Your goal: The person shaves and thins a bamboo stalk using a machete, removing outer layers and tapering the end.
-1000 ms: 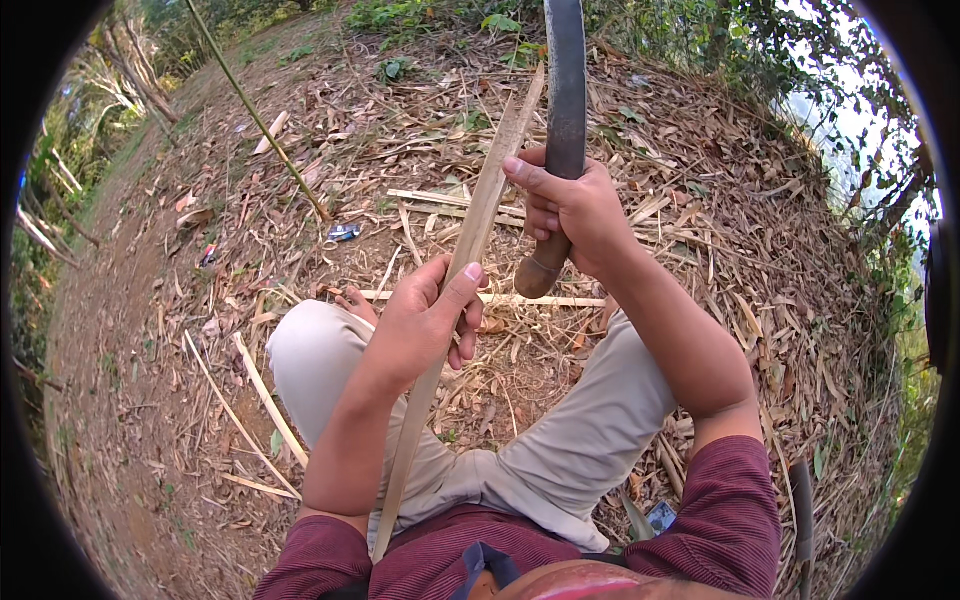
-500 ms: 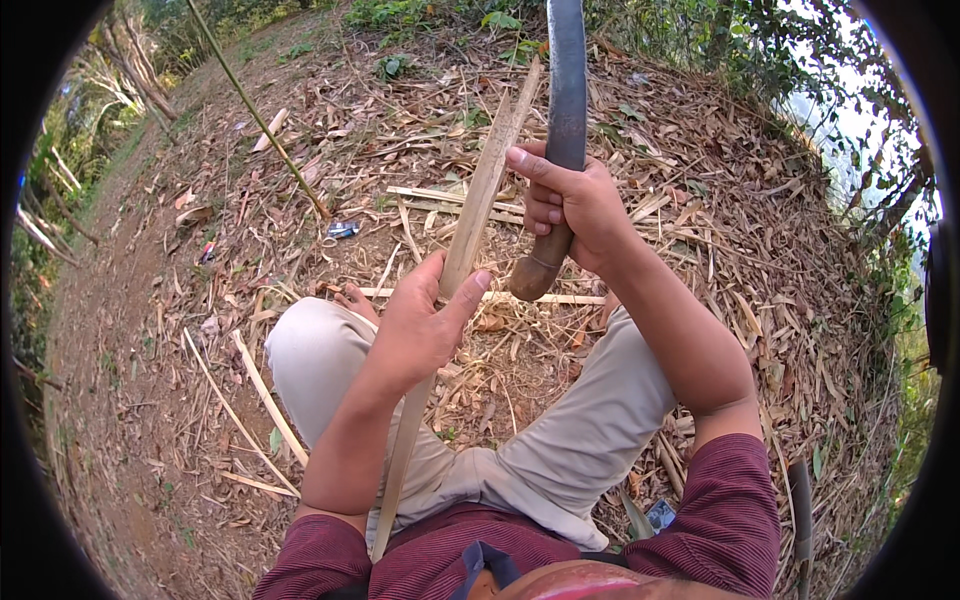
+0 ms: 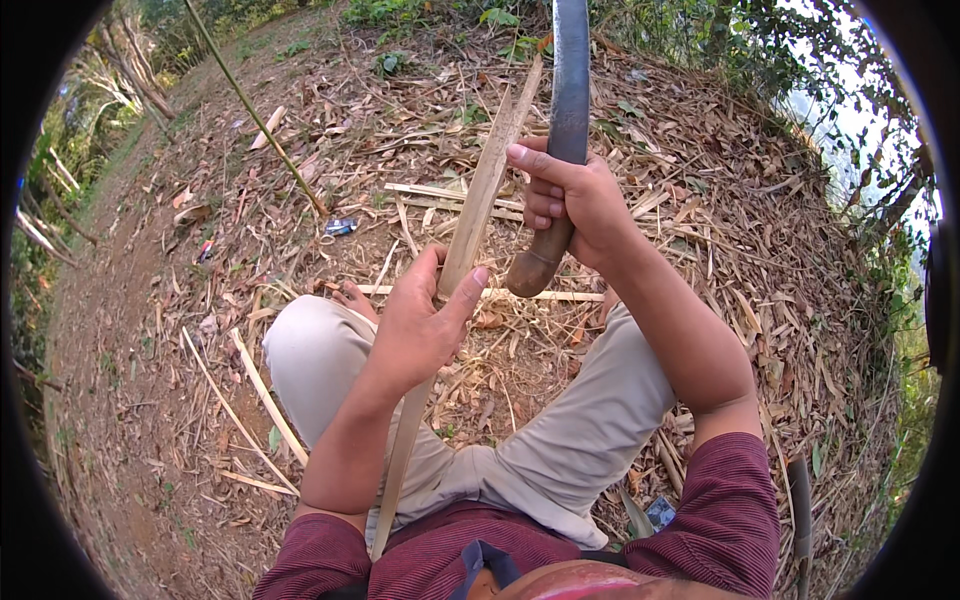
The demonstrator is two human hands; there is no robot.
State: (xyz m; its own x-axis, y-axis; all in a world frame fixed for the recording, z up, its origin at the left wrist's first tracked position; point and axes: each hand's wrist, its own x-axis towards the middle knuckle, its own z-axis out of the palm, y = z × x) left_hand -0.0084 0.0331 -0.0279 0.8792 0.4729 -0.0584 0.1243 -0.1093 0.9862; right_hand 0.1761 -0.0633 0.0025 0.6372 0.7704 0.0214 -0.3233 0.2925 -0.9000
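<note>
Dry leaves (image 3: 770, 215) litter the ground (image 3: 125, 420). Hands apart, the left hand (image 3: 412, 338) clasps a wooden strip (image 3: 477, 210) slanting forward and rightward; the right hand (image 3: 590, 205), nearer its tip, clasps a knife (image 3: 570, 95) just right of it, blade forward.

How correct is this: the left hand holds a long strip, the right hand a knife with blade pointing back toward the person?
Only the direction is wrong: in the head view, the blade points forward, not back. The left hand holds the long strip, the right hand the knife.
</note>
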